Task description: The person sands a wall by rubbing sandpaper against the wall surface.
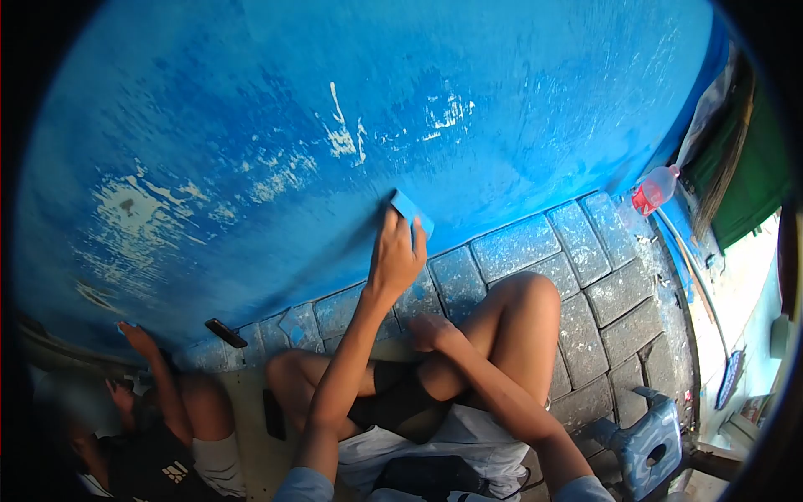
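Note:
My left hand (396,261) is closed on a flat blue rectangular piece (410,211) and holds it against the blue wall (519,109). The piece's exact kind is unclear. The wall's paint is worn, with white patches left of and above the hand. My right hand (431,332) is curled into a fist beside my bent right leg, low and to the right of my left hand. Nothing shows in its fingers.
Paint-spattered paving (577,326) meets the wall's foot. A person (159,418) sits at the left, one hand at the wall. A phone (226,333) lies by the wall. At the right are a plastic bottle (655,191), a broom (726,163) and a blue stool (644,448).

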Motion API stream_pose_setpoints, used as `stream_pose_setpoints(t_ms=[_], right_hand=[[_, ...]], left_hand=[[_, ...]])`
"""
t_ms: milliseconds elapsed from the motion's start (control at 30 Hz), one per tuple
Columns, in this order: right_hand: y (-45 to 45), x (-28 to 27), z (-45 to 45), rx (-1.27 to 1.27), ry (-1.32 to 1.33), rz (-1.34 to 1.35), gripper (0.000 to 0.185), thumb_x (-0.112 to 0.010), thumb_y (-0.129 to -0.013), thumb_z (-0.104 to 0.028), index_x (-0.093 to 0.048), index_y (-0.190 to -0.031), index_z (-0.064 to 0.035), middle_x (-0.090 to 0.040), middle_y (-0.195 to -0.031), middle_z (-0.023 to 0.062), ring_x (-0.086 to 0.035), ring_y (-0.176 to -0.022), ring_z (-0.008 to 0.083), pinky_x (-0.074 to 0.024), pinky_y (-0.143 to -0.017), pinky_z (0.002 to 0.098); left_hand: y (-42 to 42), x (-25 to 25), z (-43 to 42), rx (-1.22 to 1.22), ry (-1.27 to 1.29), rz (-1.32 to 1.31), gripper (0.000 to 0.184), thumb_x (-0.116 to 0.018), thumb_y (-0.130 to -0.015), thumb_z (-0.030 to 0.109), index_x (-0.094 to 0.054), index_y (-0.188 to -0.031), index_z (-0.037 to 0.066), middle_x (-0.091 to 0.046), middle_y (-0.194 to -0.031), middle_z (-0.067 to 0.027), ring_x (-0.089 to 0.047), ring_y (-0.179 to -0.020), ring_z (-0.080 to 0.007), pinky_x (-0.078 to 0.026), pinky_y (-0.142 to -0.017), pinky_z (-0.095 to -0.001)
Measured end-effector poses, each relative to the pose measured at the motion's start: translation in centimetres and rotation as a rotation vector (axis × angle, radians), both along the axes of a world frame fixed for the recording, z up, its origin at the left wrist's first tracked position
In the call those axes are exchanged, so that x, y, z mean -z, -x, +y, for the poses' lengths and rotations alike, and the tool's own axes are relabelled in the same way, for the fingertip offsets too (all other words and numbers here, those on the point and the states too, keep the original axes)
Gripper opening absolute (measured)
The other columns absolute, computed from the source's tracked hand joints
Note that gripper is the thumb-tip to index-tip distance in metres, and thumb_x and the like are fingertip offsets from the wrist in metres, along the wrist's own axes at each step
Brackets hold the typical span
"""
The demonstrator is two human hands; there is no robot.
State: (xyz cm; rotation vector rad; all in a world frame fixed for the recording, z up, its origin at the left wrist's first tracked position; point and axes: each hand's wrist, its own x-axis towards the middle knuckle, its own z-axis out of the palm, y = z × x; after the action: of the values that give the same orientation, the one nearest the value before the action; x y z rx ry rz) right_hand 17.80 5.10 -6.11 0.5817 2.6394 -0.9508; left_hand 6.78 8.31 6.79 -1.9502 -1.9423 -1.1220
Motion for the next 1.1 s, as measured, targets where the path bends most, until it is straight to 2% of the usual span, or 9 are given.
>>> stream_pose_setpoints(t_ms=[167,300,400,500,667,767,967,1033,1100], right_hand=[[0.5,-1.4,-0.1,-0.094,-0.026,-0.043,0.023,-0.062,-0.079,-0.015,-0.073,-0.095,-0.0032,-0.071,-0.100,0.0214,-0.070,-0.097,0.0348,-0.0571,-0.081,0.0440],[0.8,0.5,-0.5,-0.041,-0.012,-0.020,0.022,-0.064,-0.078,-0.014,-0.073,-0.095,-0.0035,-0.071,-0.100,0.0211,-0.070,-0.097,0.0346,-0.0570,-0.082,0.0440],[0.5,1.0,-0.4,-0.039,0.001,-0.007,0.025,-0.063,-0.078,-0.014,-0.071,-0.099,-0.0025,-0.070,-0.101,0.0231,-0.068,-0.099,0.0360,-0.0558,-0.084,0.0450],[0.2,-0.1,-0.1,-0.073,-0.020,-0.018,0.029,-0.062,-0.079,-0.016,-0.068,-0.104,-0.0011,-0.068,-0.101,0.0249,-0.067,-0.100,0.0380,-0.0548,-0.085,0.0464],[0.0,0.4,-0.5,-0.010,-0.041,0.049,0.020,-0.067,-0.075,-0.013,-0.073,-0.092,-0.0044,-0.071,-0.096,0.0205,-0.071,-0.092,0.0344,-0.0577,-0.080,0.0428],[0.9,0.7,-0.4,-0.051,-0.008,-0.036,0.022,-0.068,-0.074,-0.012,-0.073,-0.093,-0.0044,-0.071,-0.097,0.0201,-0.070,-0.094,0.0346,-0.0576,-0.080,0.0428],[0.5,0.1,-0.5,-0.035,-0.039,-0.017,0.023,-0.067,-0.074,-0.011,-0.073,-0.095,-0.0037,-0.071,-0.099,0.0199,-0.070,-0.097,0.0340,-0.0574,-0.081,0.0426],[0.5,0.0,-0.3,-0.109,-0.045,-0.055,0.023,-0.066,-0.076,-0.012,-0.073,-0.096,-0.0039,-0.071,-0.098,0.0205,-0.070,-0.098,0.0336,-0.0572,-0.082,0.0431],[0.2,-0.1,-0.5,-0.057,-0.054,-0.028,0.022,-0.066,-0.076,-0.013,-0.072,-0.095,-0.0038,-0.071,-0.098,0.0205,-0.070,-0.097,0.0334,-0.0574,-0.081,0.0432]], left_hand=[[-0.8,-6.2,0.1,-0.112,-0.180,-0.043,0.019,-0.049,-0.095,0.008,-0.056,-0.100,-0.010,-0.054,-0.098,-0.0261,-0.055,-0.086,-0.0435,-0.044,-0.076,-0.0483],[-1.3,-2.5,1.1,-0.114,-0.157,-0.049,0.020,-0.048,-0.095,0.007,-0.056,-0.103,-0.010,-0.054,-0.103,-0.0271,-0.057,-0.087,-0.0433,-0.046,-0.077,-0.0476],[-1.7,2.1,1.5,-0.018,0.020,-0.003,0.036,-0.048,-0.092,0.005,-0.049,-0.121,-0.017,-0.051,-0.114,-0.0275,-0.056,-0.096,-0.0432,-0.047,-0.086,-0.0452],[-1.3,3.9,1.8,0.008,0.036,0.052,0.037,-0.048,-0.092,0.005,-0.049,-0.121,-0.016,-0.052,-0.113,-0.0279,-0.056,-0.094,-0.0432,-0.047,-0.085,-0.0454],[-2.5,-4.0,1.6,-0.058,-0.101,-0.061,0.018,-0.047,-0.095,0.007,-0.054,-0.100,-0.009,-0.053,-0.099,-0.0285,-0.054,-0.087,-0.0464,-0.043,-0.077,-0.0497],[-2.5,-6.9,1.6,-0.069,-0.134,-0.100,0.018,-0.048,-0.095,0.007,-0.055,-0.102,-0.009,-0.052,-0.098,-0.0285,-0.054,-0.086,-0.0460,-0.043,-0.076,-0.0493],[-2.3,2.6,2.7,-0.048,-0.070,0.043,0.030,-0.046,-0.095,0.008,-0.054,-0.114,-0.014,-0.053,-0.112,-0.0257,-0.056,-0.095,-0.0415,-0.046,-0.084,-0.0465],[-2.1,6.3,2.6,-0.034,0.111,0.217,0.032,-0.049,-0.094,0.010,-0.054,-0.115,-0.014,-0.052,-0.118,-0.0253,-0.056,-0.097,-0.0399,-0.045,-0.083,-0.0466],[-1.9,6.3,2.7,-0.024,0.118,0.260,0.033,-0.050,-0.093,0.011,-0.054,-0.114,-0.014,-0.052,-0.118,-0.0257,-0.056,-0.095,-0.0397,-0.045,-0.082,-0.0467]])
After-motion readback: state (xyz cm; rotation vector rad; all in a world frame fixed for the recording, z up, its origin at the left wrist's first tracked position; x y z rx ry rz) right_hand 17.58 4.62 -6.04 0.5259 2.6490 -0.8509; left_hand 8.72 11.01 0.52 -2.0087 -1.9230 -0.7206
